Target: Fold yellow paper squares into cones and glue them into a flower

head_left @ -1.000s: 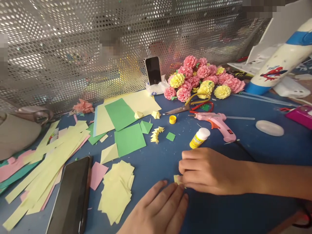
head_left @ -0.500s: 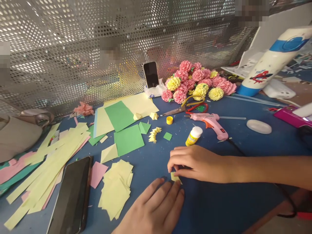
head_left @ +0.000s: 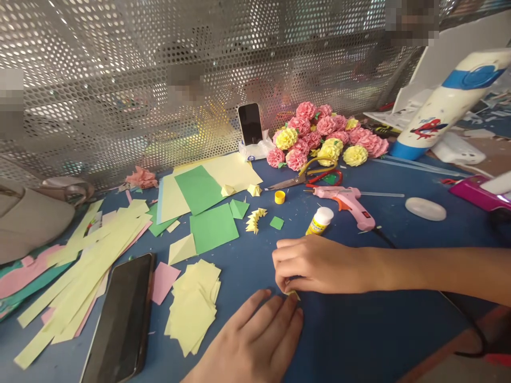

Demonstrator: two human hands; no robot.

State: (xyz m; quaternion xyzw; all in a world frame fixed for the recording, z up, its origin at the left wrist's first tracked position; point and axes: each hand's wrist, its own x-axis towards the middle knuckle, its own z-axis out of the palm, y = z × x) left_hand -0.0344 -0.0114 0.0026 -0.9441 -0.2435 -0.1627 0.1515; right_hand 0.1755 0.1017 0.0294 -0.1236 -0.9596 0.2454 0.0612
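Yellow paper piece [head_left: 294, 293] pinched in right hand [head_left: 319, 264] grip, left hand [head_left: 255, 340] flat beside

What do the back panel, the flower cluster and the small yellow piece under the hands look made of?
The back panel looks like sheet metal: silvery sheen, punched holes. The flower cluster is likely paper: matte pink and yellow pleated layers. The small yellow piece looks like thin matte paper, matching the cut squares.
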